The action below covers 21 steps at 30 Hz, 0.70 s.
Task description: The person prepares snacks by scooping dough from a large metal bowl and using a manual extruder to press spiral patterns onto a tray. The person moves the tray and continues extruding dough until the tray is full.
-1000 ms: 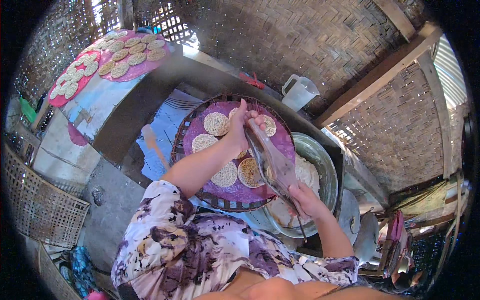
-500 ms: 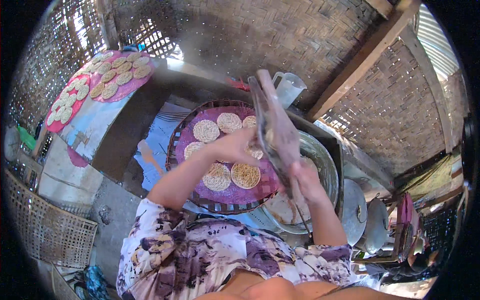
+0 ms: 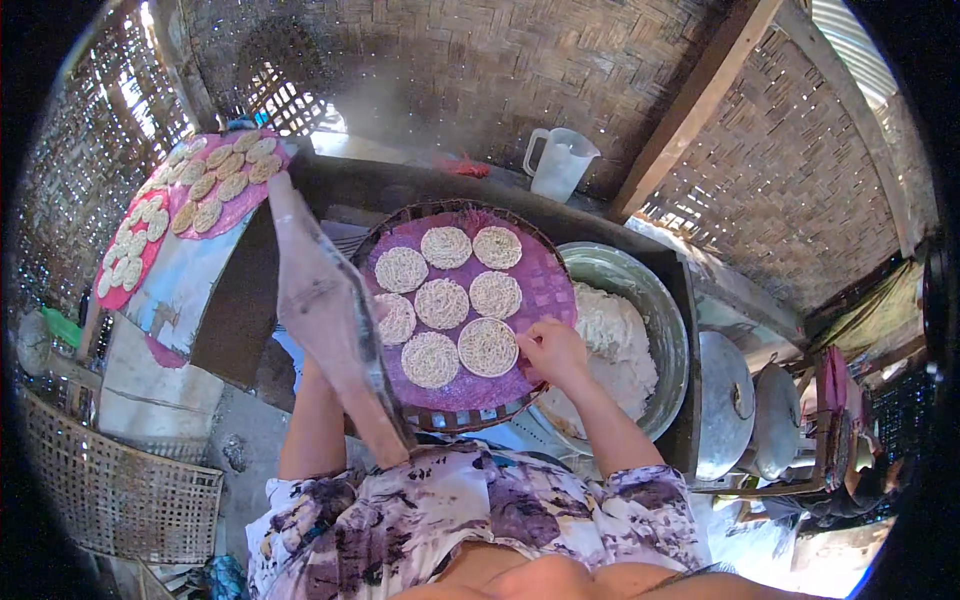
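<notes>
No readable text, no labels, no numbers

You wore a white top (image 3: 425,505) splashed with purple and near-black blotches, its loose, patterned sleeves (image 3: 648,512) leaving both forearms (image 3: 615,430) bare

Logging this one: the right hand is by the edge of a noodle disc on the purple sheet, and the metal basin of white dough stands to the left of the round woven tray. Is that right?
Not quite: in the head view, the metal basin of white dough stands to the right of the round woven tray. The right hand is by the edge of a noodle disc on the purple sheet.
</notes>
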Motion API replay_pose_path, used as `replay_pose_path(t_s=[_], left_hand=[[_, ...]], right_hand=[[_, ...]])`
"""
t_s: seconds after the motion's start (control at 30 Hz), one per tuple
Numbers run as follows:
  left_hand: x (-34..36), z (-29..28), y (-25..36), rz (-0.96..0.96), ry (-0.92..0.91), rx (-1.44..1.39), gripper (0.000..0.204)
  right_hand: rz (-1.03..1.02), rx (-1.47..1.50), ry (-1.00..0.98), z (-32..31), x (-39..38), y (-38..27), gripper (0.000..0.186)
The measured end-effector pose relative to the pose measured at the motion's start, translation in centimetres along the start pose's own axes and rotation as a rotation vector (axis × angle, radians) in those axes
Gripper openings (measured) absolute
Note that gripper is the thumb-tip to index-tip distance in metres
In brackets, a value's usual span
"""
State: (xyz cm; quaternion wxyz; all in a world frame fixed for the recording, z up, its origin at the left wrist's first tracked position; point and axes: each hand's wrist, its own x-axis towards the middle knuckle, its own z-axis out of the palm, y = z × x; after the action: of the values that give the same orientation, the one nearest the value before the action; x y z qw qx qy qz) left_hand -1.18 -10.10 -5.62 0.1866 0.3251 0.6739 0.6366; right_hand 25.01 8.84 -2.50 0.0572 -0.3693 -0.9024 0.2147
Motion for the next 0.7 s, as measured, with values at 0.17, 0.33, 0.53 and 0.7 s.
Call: replay_pose_path(t_s=[0.17, 0.33, 0.53, 0.7], left_hand=[[-1.5, -0.1, 3.8, -0.305, -0.116, -1.178, 0.019], [-0.6, -1.0, 0.9, -0.324, -0.159, -1.091, 0.016], [-1.8, 1.1, 5.5, -0.187, -0.051, -0.889, 0.018], [-1.5, 1.1, 5.9, -0.221, -0.039, -0.935, 0.020]], right_hand=[[-0.028, -0.077, 0.054, 0.7, 0.2, -0.3, 0.024], [-0.134, -0.137, 0.125, -0.3, 0.0, -1.3, 0.020], [-0.132, -0.105, 0.142, -0.4, 0.0, -1.0, 0.021], [-0.063, -0.039, 0.134, -0.5, 0.0, -0.5, 0.022]])
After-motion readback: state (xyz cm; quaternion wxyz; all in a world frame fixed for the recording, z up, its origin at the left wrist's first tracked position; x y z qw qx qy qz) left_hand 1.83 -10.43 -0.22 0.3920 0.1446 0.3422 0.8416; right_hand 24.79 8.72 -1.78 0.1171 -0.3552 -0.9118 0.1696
